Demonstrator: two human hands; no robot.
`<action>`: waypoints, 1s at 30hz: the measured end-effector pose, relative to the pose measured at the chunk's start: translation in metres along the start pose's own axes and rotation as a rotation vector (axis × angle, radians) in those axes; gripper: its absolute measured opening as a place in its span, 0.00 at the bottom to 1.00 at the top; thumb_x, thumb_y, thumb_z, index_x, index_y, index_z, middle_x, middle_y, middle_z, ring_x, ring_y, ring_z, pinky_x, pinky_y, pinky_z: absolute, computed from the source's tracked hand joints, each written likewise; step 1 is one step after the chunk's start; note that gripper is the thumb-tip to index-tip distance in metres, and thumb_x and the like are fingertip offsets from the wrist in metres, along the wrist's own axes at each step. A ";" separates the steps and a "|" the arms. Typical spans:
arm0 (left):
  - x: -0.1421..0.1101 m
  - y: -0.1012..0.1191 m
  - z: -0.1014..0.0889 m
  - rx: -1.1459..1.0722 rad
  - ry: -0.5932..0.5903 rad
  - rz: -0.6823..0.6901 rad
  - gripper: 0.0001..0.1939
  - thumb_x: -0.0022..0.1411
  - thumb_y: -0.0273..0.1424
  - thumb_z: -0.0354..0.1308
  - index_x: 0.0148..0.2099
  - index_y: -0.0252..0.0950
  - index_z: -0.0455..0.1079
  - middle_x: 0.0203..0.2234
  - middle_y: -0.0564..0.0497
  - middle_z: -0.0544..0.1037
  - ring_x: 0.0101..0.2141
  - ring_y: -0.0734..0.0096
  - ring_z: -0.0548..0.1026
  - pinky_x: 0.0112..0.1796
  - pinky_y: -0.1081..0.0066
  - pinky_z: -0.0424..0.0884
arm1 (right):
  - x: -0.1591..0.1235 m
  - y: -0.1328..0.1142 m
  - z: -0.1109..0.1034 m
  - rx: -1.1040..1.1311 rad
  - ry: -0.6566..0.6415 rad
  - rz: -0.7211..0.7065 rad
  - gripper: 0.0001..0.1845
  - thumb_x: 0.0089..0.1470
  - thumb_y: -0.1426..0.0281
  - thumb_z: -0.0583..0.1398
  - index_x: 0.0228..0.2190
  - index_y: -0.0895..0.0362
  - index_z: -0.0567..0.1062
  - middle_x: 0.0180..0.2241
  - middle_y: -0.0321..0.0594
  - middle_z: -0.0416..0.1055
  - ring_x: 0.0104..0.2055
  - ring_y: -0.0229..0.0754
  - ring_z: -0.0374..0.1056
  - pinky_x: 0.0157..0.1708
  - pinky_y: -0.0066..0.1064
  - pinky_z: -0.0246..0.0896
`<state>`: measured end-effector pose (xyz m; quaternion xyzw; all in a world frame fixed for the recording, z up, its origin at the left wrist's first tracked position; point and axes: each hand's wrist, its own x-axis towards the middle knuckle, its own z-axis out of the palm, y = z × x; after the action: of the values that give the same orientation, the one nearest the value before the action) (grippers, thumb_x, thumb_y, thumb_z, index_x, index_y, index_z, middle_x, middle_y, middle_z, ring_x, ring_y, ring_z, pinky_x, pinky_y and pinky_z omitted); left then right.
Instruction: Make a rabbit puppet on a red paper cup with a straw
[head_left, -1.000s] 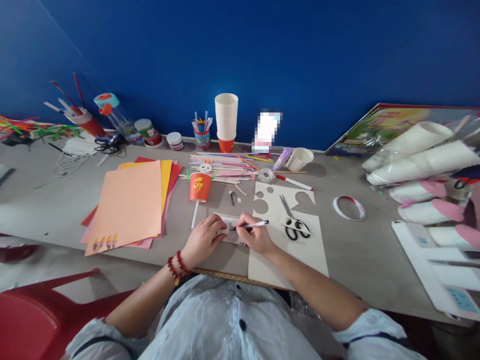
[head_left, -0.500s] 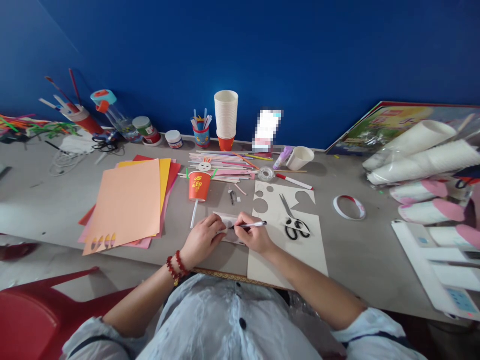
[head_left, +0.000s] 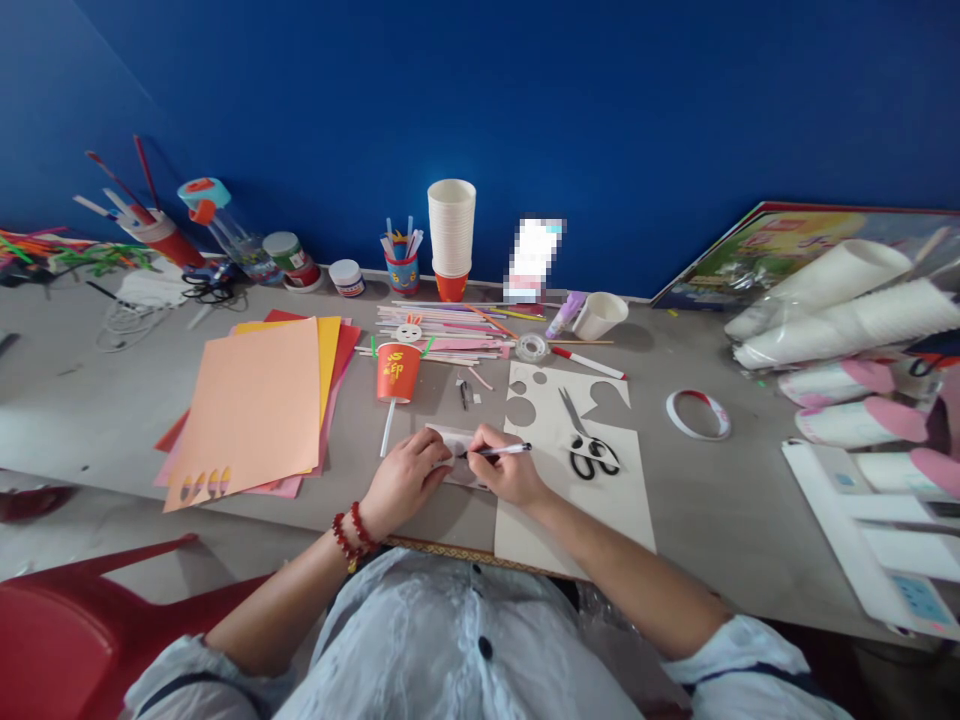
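Observation:
At the front of the table my right hand is closed round a black-and-white pen, its tip down at a small pale piece of paper. My left hand, wearing red bead bracelets, has its fingers bent and pressed together on that paper piece, holding it against the table. The fingers partly cover the paper, and any marks on it are too small to tell. Just behind stands a red paper cup with a rabbit face, green arms and a straw. Black-handled scissors rest on a cut-out white sheet to the right.
Coloured paper sheets lie at left. Many straws and sticks lie behind the rabbit cup, before a tall stack of white cups. A tape roll, bagged cups and a white power strip are at right.
Almost nothing differs. Both hands stay over the paper, and the pen has shifted very slightly to the left.

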<state>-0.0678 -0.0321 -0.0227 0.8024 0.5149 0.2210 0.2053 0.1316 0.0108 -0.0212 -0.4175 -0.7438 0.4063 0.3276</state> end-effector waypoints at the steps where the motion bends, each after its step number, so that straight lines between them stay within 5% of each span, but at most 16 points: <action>1: 0.000 0.000 0.000 -0.002 0.001 0.001 0.07 0.69 0.32 0.51 0.45 0.38 0.69 0.42 0.46 0.72 0.42 0.63 0.73 0.43 0.65 0.71 | 0.000 0.000 0.000 0.003 0.001 0.002 0.04 0.52 0.70 0.56 0.25 0.54 0.67 0.20 0.31 0.65 0.21 0.35 0.58 0.23 0.25 0.51; 30: 0.001 0.001 -0.001 -0.002 -0.007 0.005 0.07 0.69 0.32 0.51 0.45 0.38 0.69 0.41 0.47 0.72 0.41 0.63 0.73 0.43 0.65 0.71 | -0.001 0.002 0.000 0.009 0.000 0.003 0.05 0.51 0.70 0.56 0.25 0.54 0.67 0.18 0.29 0.61 0.20 0.34 0.56 0.21 0.25 0.49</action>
<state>-0.0677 -0.0314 -0.0212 0.8042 0.5121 0.2191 0.2074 0.1323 0.0105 -0.0230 -0.4171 -0.7413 0.4101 0.3290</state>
